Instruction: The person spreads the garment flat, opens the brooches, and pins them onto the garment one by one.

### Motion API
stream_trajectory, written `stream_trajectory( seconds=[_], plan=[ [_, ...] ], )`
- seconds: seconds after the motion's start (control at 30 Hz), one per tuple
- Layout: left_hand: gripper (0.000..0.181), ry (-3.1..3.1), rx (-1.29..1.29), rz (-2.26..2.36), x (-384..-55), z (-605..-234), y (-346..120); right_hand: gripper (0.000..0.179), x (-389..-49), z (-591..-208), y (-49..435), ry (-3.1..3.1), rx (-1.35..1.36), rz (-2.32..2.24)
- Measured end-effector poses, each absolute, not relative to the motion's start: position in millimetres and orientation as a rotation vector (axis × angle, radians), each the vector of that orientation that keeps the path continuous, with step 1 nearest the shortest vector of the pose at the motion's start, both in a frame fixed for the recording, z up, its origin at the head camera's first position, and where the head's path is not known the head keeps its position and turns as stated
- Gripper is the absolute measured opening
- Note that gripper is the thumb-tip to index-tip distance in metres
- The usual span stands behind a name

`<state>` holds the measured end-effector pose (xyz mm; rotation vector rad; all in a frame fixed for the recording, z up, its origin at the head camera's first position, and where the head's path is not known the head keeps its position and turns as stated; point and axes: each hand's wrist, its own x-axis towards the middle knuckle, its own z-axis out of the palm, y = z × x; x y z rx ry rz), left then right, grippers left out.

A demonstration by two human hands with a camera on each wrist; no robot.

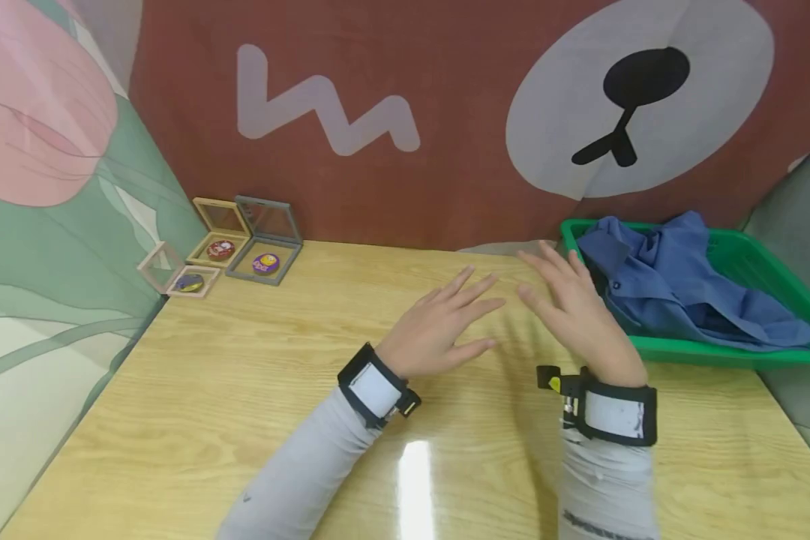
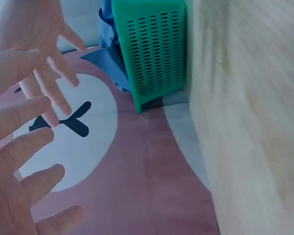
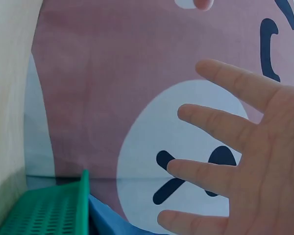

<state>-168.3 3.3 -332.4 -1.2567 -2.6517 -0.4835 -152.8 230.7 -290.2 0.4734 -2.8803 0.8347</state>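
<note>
Mid-frame in the head view, one left hand (image 1: pixel 439 326) above the wooden tabletop (image 1: pixel 175 420), fingers straight and spread wide. Just right of it, one right hand (image 1: pixel 577 315), fingers also spread wide, fingertips near the left hand's but apart from them. On each wrist, one black strap with a white panel: left strap (image 1: pixel 374 386), right strap (image 1: pixel 614 415).

At the right of the frame, near the right hand, one green perforated basket (image 1: pixel 682 355); inside, one blue button-front shirt (image 1: pixel 675 281), crumpled and bulging above the rim.

At the left of the frame, close together, three hinged display cases with lids raised: one yellow case (image 1: pixel 224 217), one grey case (image 1: pixel 286 253), one pale pink case (image 1: pixel 160 266). Three round badges, one per case: red badge (image 1: pixel 220 250) in the yellow, purple badge (image 1: pixel 266 263) in the grey, blue-and-yellow badge (image 1: pixel 190 283) in the pink. Across the top of the frame, a reddish-brown backdrop (image 1: pixel 445 195) with a printed muzzle.
</note>
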Motion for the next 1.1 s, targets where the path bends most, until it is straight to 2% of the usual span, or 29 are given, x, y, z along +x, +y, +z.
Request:
stream_trajectory(
  seconds=[0.2, 0.5, 1.1],
  plan=[
    [0.056, -2.601, -1.316, -0.474, -173, -322, 15, 0.063, -159, -278, 242, -2.925, 0.456, 0.797],
    [0.044, -2.366, -1.441, -0.567, -178, -318, 34, 0.067, -169, -259, 252, -2.972, 0.446, 0.727],
    [0.046, -2.427, -1.581, -0.53, -180, -310, 79, 0.074, -196, -221, 304, -3.029, 0.344, 0.639]
  ],
)
